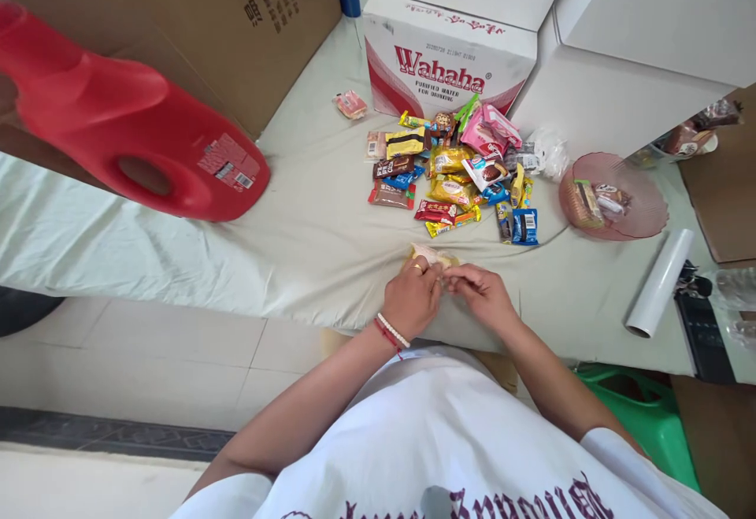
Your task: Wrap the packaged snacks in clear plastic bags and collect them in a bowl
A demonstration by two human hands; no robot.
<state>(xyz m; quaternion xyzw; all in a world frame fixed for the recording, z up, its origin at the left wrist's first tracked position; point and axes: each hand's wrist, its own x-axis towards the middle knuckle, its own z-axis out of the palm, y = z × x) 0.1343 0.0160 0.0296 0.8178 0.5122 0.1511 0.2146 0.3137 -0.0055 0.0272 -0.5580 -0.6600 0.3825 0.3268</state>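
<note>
A small pale yellow snack packet lies at the table's near edge, partly covered by my fingers. My left hand, with a ring and beaded bracelets, is closed over it. At the packet's right end, my right hand pinches the edge between thumb and fingers. Just beyond is a pile of wrapped snacks: a dark red packet, gold packets, a pink packet, and a blue packet. What the packet contains cannot be made out.
A pink clear bowl holding a few snacks stands to the right, near a white roll. A Wahaha carton stands behind the pile. On the left are a big red jug and a brown carton. One pink packet lies apart.
</note>
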